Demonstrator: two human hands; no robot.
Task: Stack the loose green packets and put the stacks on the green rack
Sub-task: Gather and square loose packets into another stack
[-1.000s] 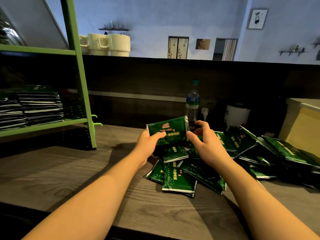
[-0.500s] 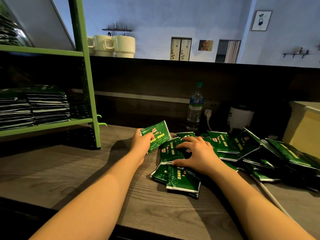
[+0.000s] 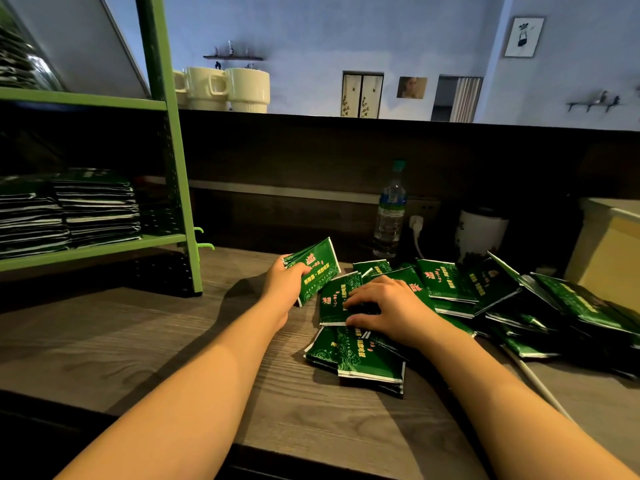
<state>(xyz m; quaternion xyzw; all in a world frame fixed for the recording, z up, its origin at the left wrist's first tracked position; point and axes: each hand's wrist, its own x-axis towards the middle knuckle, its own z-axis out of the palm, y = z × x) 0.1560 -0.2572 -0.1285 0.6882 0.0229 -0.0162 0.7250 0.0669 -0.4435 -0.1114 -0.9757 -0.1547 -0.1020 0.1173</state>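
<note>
I am watching the left hand [image 3: 284,285] gripping a small bundle of green packets [image 3: 313,270], thumb on the printed face and fingers curled behind it, holding it tilted just above the wooden counter [image 3: 138,341]. The right hand [image 3: 388,308] is lying over the next packet [image 3: 337,299] in the loose pile, its fingers spread apart and bent down onto the printed face, the thumb reaching along the packet's near edge. I cannot tell whether that packet is being lifted or only pressed.

The loose pile of packets [image 3: 450,282] is spreading from the middle of the counter toward the right, overlapping untidily, with a few more packets [image 3: 363,362] lying nearer to me, just under the right wrist. The green rack [image 3: 173,188] is standing at the left, well apart from the pile, and its lower shelf is carrying neat stacks of packets [image 3: 97,209] side by side.

At the far side of the counter a water bottle [image 3: 390,216] is standing upright, just beside a plug and white cable [image 3: 417,233], and to the right of that a white pot [image 3: 481,232] with a dark lid. A yellowish box [image 3: 609,251] is sitting at the far right. Cream mugs [image 3: 228,88] are lined up on the ledge above the dark back panel
</note>
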